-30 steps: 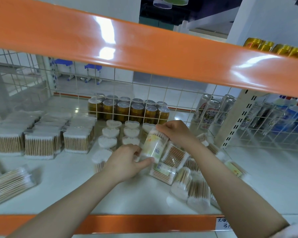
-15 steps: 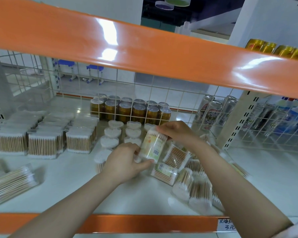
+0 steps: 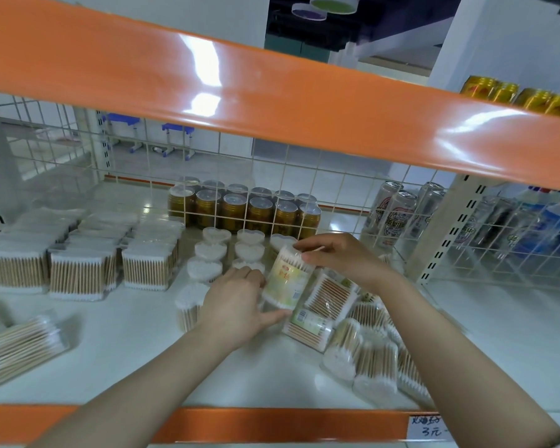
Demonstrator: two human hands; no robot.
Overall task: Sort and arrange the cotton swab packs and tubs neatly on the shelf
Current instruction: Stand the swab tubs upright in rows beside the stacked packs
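Packs lay jumbled at the near right, unsorted. Both hands grasped one round tub at mid-shelf: left hand low, right hand on top. Farther left, square packs and heart tubs stood in rows, seemingly done.

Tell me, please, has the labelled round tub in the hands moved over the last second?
Barely: the tub has tipped slightly more upright, staying before the gold cans.

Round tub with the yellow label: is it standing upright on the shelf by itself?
No: the round tub is tilted, gripped by the right hand on top and the left hand at its lower side.
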